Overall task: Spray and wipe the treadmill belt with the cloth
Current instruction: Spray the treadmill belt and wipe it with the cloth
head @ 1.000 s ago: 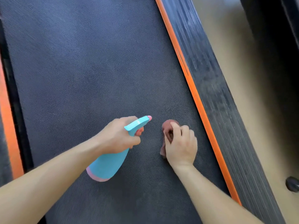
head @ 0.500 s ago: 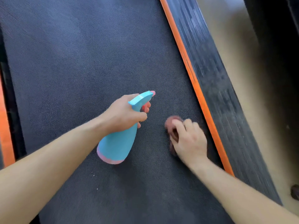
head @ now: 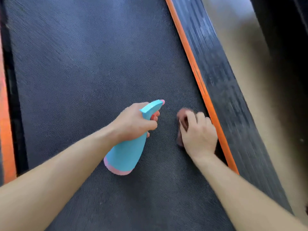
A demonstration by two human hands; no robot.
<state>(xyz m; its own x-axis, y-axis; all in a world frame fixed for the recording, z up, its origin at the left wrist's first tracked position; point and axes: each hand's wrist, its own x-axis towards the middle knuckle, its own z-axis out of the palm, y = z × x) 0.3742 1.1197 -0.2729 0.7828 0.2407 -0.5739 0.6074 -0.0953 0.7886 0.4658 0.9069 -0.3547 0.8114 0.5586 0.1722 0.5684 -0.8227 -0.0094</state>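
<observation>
Left hand (head: pixel 133 124) holds the blue bottle (head: pixel 126 152) over the belt (head: pixel 83 72), its nozzle pointing far. Right hand (head: pixel 199 135) grips the brown cloth (head: pixel 181 120) and presses it on the belt, just beside the orange stripe (head: pixel 196 75) on the right.

Buried and smeared
Can't see much of the cloth (head: pixel 180 116) under the right hand (head: pixel 199 137); blurry side rail (head: pixel 221 90) too.

Spray bottle (head: pixel 126 154) turquoise, pink base; cloth (head: pixel 182 120) reddish-brown; belt (head: pixel 93 64) dark grey, fine-textured; stripe (head: pixel 196 77) orange.
</observation>
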